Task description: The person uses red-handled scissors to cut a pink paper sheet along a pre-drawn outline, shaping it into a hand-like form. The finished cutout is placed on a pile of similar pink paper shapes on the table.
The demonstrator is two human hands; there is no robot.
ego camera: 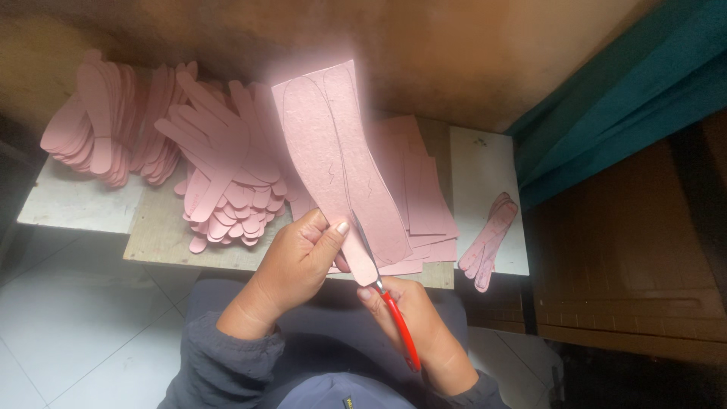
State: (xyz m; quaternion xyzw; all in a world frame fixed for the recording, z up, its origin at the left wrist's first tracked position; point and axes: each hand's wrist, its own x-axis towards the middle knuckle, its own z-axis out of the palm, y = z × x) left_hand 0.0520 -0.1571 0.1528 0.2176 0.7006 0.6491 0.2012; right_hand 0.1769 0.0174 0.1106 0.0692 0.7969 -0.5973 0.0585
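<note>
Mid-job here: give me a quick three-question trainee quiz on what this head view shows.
1. True or false: the left hand grips the pink sheet by its lower end.
2. Which tool does the right hand hold: A knife, B red-handled scissors, C ruler?
3. Where do the cut pink shapes lie in heaps: left or right of the held sheet?

Key: 1 true; 2 B; 3 left.

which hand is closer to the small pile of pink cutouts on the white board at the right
Right. The right hand, working the red-handled scissors, sits just left of and below the small pile of cutouts. The left hand holds the pink sheet farther left.
</note>
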